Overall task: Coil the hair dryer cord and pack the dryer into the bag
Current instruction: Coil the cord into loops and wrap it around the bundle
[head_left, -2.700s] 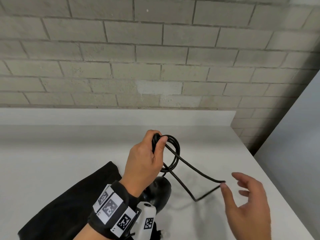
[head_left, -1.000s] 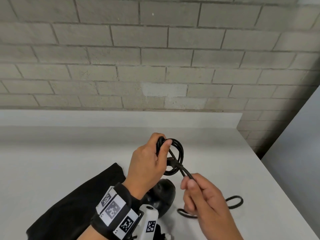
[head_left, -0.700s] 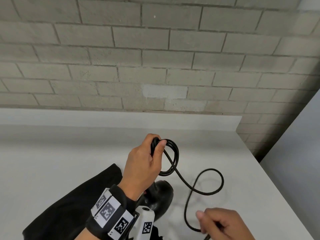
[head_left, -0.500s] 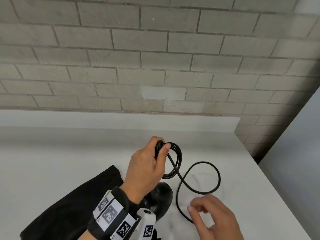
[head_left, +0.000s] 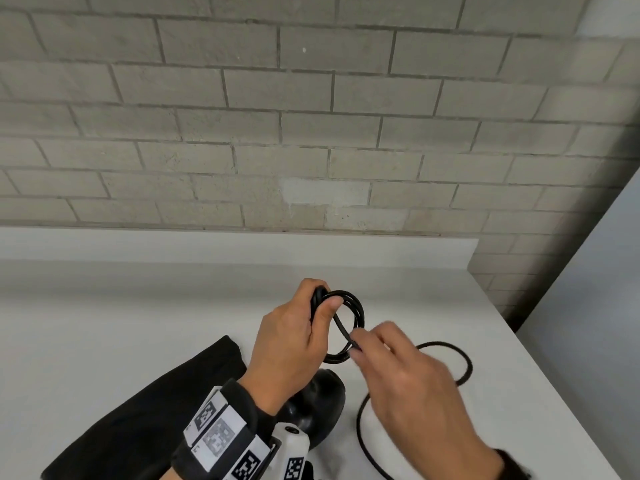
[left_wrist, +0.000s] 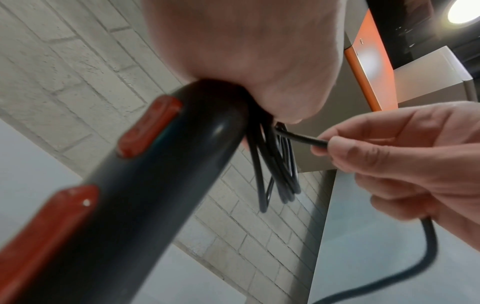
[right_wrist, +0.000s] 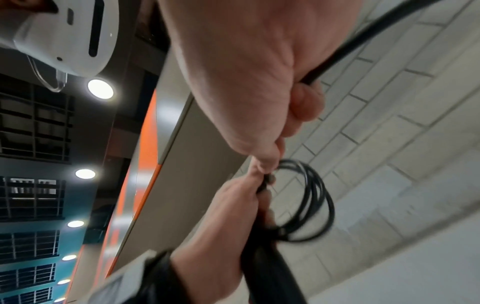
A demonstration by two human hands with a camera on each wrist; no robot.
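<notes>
My left hand (head_left: pixel 317 308) grips the handle of the black hair dryer (left_wrist: pixel 155 185), which has red buttons (left_wrist: pixel 148 127), and holds several coiled loops of cord (head_left: pixel 360 315) against it. The dryer's round head (head_left: pixel 318 407) shows below my left wrist. Thumb and fingers of my right hand (head_left: pixel 358 346) pinch the cord right beside the coil (left_wrist: pixel 281 174). From that hand the loose cord (head_left: pixel 464 362) trails in a loop over the table. The black bag (head_left: pixel 145 420) lies flat on the table, left of the dryer.
The white table (head_left: pixel 138 323) ends against a low white ledge and a grey brick wall (head_left: pixel 311 133). Its right edge (head_left: pixel 554 393) drops off next to a grey panel. The wrist views show ceiling lights and an orange-edged panel (left_wrist: pixel 369 61).
My right hand rose from the table with the cord and came up to the coil in my left hand. The loose loop on the table shifted right and got smaller. The left hand stayed put.
</notes>
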